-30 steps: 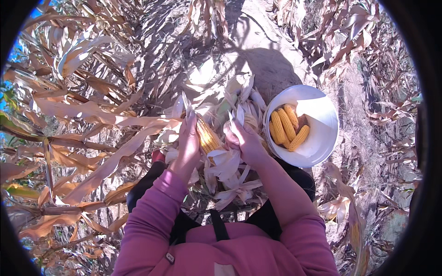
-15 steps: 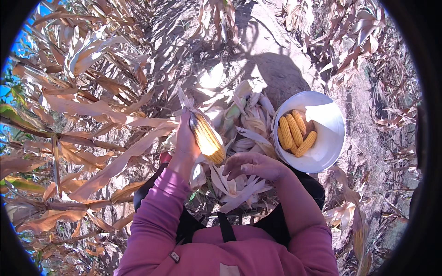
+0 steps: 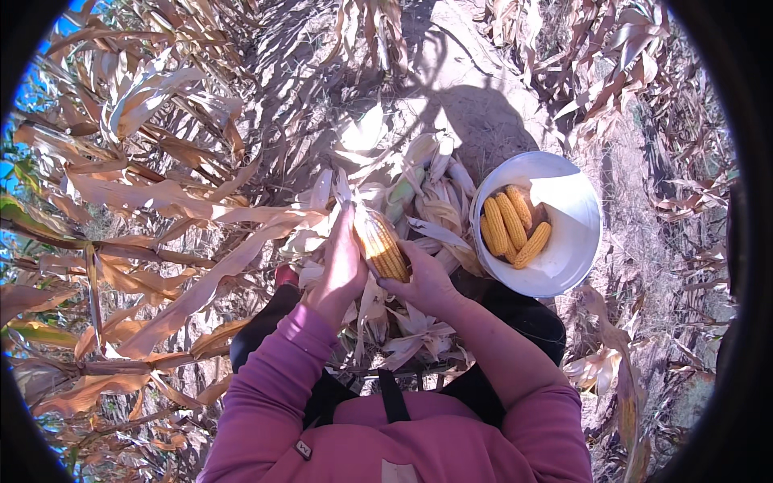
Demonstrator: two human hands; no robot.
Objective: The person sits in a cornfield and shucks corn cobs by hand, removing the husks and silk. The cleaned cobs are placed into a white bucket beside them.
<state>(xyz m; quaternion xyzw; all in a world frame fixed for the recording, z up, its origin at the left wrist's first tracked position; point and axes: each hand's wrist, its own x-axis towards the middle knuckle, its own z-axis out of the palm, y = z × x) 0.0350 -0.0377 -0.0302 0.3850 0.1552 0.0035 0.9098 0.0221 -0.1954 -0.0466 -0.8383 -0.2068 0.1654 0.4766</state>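
Note:
In front of me I hold a yellow ear of corn (image 3: 379, 246), tilted, with pale husk still gathered at its far end. My left hand (image 3: 345, 262) wraps the husked end and the ear's left side. Around the lower right end of the same ear, my right hand (image 3: 423, 278) is closed, thumb near the tip. Part of the kernels is hidden by my fingers. To the right stands a white bucket (image 3: 584, 217) with several bare ears of corn (image 3: 512, 221) in it.
Beyond my hands lies a heap of husks and husked ears (image 3: 431, 189). Loose husks (image 3: 415, 342) lie between my legs. Dry corn stalks and leaves (image 3: 161, 249) crowd the left, some reaching close to my left hand. More dry plants (image 3: 620, 64) stand at the far right.
My right hand has moved up and left and taken hold of the ear's lower end. My left hand keeps the ear and has shifted slightly right. The bucket's ears look the same.

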